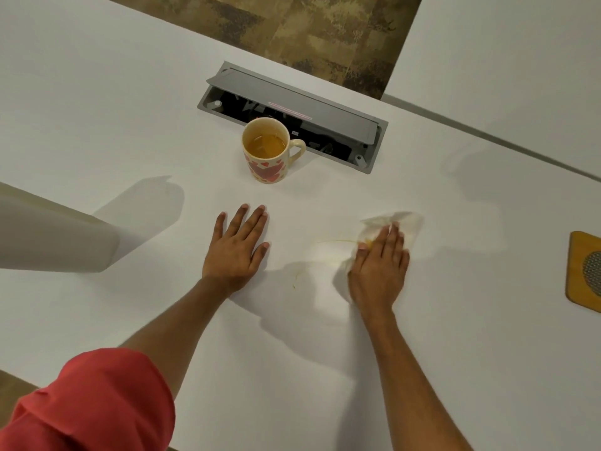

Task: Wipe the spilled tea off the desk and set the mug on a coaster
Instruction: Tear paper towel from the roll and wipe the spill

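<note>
1. Tea [328, 247] lies as thin yellow streaks on the white worktop [97, 109], between the two hands and nearer the right one; a small drop sits nearer still, and the faint edges are hard to trace.
2. At the right edge a wooden coaster [585, 271] is cut off by the frame, so only part of it shows.
3. Part of the white tissue [403, 222] is hidden under the right hand [379, 271], which presses flat on it with fingers [388, 236] held together and extended; a yellow stain shows at the fingertips.
4. The left hand [235, 249] rests palm down on the bare worktop, fingers slightly spread, holding nothing.
5. Far of the hands stands the mug [268, 154] (cream with red hearts, handle to the right), upright and partly filled with tea, well apart from the coaster.
6. Just behind the mug, a grey cable hatch [292, 105] in the worktop has its lid tilted open.
7. A red sleeve [97, 405] fills the near left corner.
</note>
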